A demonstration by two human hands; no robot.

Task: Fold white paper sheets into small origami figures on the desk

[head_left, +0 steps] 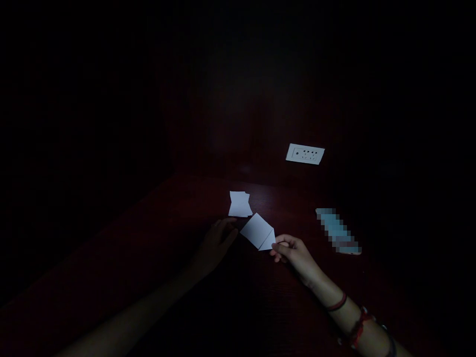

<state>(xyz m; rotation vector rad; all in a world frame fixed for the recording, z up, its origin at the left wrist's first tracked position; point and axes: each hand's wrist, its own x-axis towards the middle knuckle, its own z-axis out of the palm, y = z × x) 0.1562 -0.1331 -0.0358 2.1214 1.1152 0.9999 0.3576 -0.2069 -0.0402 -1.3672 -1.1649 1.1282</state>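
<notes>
The scene is very dark. A white folded paper [257,231] lies on a dark reddish wooden table [148,258]. My right hand [292,253] pinches the paper's right corner, where a small triangular flap is folded. My left hand [217,243] rests on the table just left of the paper, fingers lying flat and pointing toward its left edge. A second small stack of white paper pieces [240,204] lies just behind, beyond my left fingertips. Red bracelets circle my right wrist.
A phone [337,231] with a blurred screen lies on the table to the right. A white wall socket [305,153] is set in the dark wooden panel behind the table. The table's left edge runs diagonally; everything beyond is black.
</notes>
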